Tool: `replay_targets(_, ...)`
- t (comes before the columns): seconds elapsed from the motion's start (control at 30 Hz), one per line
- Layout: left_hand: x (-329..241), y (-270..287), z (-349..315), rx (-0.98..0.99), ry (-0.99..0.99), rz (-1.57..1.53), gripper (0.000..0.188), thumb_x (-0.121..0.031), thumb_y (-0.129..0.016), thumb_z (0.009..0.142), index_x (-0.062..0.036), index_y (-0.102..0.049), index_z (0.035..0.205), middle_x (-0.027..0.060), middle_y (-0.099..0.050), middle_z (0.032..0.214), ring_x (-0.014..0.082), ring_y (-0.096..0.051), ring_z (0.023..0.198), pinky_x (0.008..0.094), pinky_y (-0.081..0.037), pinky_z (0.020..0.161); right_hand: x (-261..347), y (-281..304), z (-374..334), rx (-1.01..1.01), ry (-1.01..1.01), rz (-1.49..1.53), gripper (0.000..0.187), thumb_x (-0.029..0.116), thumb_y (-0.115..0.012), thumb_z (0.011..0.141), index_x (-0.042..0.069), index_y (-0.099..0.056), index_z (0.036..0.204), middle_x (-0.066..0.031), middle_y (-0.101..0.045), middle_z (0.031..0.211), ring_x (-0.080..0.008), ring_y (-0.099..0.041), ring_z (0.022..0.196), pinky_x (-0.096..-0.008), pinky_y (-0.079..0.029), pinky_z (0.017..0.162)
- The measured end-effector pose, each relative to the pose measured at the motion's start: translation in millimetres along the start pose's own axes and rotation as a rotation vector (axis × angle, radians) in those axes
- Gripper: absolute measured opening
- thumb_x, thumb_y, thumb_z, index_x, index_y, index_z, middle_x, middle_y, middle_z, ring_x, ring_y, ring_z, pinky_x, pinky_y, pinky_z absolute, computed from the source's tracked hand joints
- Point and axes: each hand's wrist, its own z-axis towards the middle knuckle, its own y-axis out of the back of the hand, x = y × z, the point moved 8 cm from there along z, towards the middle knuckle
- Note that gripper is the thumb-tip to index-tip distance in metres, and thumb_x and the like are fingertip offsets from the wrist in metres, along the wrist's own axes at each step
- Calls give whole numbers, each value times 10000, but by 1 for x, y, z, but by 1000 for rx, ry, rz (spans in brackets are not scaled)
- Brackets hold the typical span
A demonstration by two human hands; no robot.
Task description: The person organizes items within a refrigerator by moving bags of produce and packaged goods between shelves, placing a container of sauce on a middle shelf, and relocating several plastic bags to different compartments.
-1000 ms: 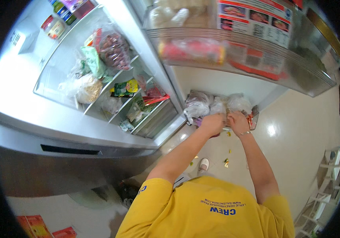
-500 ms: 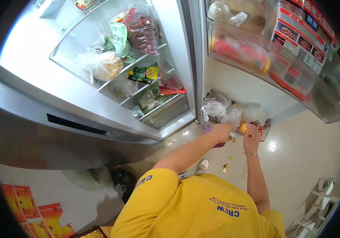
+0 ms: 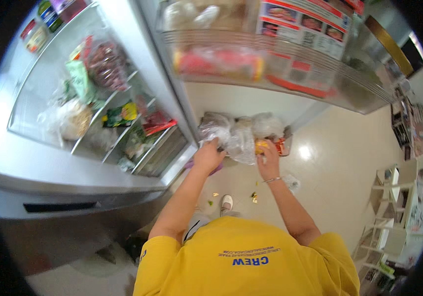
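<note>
The right hand (image 3: 269, 162) has its fingers curled round a yellow item (image 3: 261, 145) at its 11 o'clock, over the low door bin (image 3: 289, 143); a red packet (image 3: 281, 147) sits at 1 o'clock. The left hand (image 3: 208, 158) meets a plastic bag (image 3: 216, 129) at 12 o'clock, its grip impossible to tell; a clear bag (image 3: 242, 146) lies at its 2 o'clock

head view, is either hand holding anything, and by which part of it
The right hand appears to hold a yellow item by its near right side. Whether the left hand grips the clear plastic bag at its fingertips cannot be told.
</note>
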Motion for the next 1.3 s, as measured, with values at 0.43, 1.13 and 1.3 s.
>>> replay_targets(0.43,41,10,-23,-346,-136,-508,406,-120,-594,774,-13,-545,1162,167,-577,1152,261,-564,1051,352,-442,884,23,-149,39,906,-111,-358,335,267,-455,836,20,-672,899,-191,-628,982,-331,-614,896,-424,-474,811)
replay_targets(1.13,427,14,-28,-641,569,-191,492,-152,-607,763,-107,-511,1243,226,-598,1055,306,-631,759,379,-498,694,152,-97,8,137,-54,344,173,24,-523,837,-9,-573,999,-171,-577,1099,-274,-544,1041,-358,-419,907)
replay_targets(1.3,423,33,24,-194,762,42,772,-256,-642,758,-208,-217,1401,281,-306,1371,378,-601,947,429,-500,767,148,-140,-26,230,-168,435,150,-27,-541,804,-7,-588,944,-167,-614,1004,-273,-598,902,-304,-490,757)
